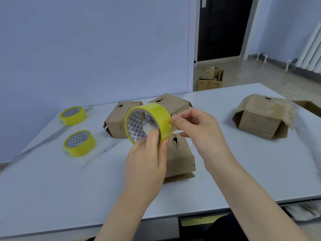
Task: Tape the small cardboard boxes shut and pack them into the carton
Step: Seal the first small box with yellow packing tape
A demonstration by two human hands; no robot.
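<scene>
Left hand [145, 159], right hand [199, 129] on glossy yellow tape ring [153, 110]

Your table [52, 197]: white top, faint marbling. Ahead of you, pale blue wall [86, 49]. Dark door [224, 28] past its right end. White radiator [311, 47] far right, over tiled floor [243, 75].

Bright even light, soft faint shadows, slight blur, wide-angle edge bending
</scene>
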